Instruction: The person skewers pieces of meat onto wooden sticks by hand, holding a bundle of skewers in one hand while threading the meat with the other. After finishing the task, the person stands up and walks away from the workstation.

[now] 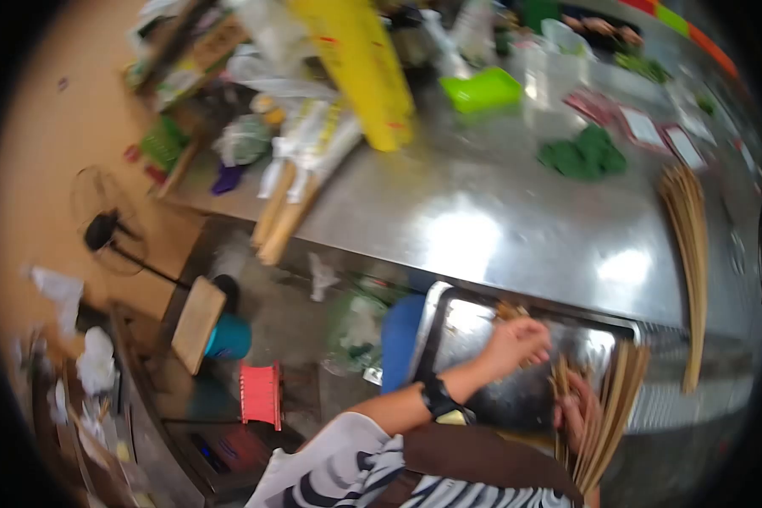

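My left hand, with a dark watch on the wrist, is over a metal tray. Its fingers are curled together near some small brown pieces; what it grips is too blurred to tell. At the tray's right side, my right hand is wrapped round a bundle of thin wooden sticks. Small brown pieces show at the top of the sticks, close to its fingers. Another bundle of long sticks lies farther right on the steel table.
A green cloth, a bright green scoop and red-edged packets lie on the table. Yellow plastic and wrapped rolls are at the left. Below stand a red stool and a fan. Another person's hands show far back.
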Demonstrator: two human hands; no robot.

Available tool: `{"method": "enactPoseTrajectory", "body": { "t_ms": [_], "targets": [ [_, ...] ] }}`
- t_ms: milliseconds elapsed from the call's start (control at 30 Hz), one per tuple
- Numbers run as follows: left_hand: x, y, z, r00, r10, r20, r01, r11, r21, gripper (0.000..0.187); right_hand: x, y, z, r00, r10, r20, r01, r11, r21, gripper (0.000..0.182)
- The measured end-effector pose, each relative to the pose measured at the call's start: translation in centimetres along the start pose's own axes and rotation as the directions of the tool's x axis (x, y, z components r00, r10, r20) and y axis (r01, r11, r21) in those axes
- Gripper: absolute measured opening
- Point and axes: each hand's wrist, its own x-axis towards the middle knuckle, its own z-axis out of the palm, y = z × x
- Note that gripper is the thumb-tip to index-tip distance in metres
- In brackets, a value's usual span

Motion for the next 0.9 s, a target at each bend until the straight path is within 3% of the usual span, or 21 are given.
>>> {"method": "enactPoseTrajectory", "body": {
  "t_ms": [100, 200, 433, 600, 900],
  "targets": [
    [-0.4, 0.6, 0.7, 0.995, -0.093, -0.031, 0.091, 0.994, -0.064, 0.028, -0.4, -0.8, 0.2, 1.0, 0.019, 0.0, -0.019, 0.999, -0.047, 0.039],
    [-0.7, 0.7, 1.2, 0.99, -0.136, 0.02, 0.138, 0.984, -0.109, 0.029, -0.5, -1.8, 0.1, 0.998, 0.047, 0.037, -0.049, 0.997, 0.058, 0.039],
    [-0.8, 0.5, 1.5, 0.991, -0.126, 0.054, 0.128, 0.991, -0.047, 0.03, -0.3, -1.9, -0.1, 0.996, 0.047, 0.073, -0.052, 0.996, 0.069, 0.038],
    [-1.1, 1.1, 2.1, 0.994, -0.108, -0.001, 0.108, 0.994, 0.025, 0.025, -0.2, -2.0, -0.3, 0.994, 0.033, 0.101, -0.036, 0.999, 0.034, 0.039],
    [-0.7, 0.7, 2.2, 0.988, -0.145, -0.058, 0.143, 0.989, -0.036, 0.013, -0.1, -1.5, -0.4, 0.99, 0.038, 0.136, -0.036, 0.999, -0.02, 0.039]
  ]
}}
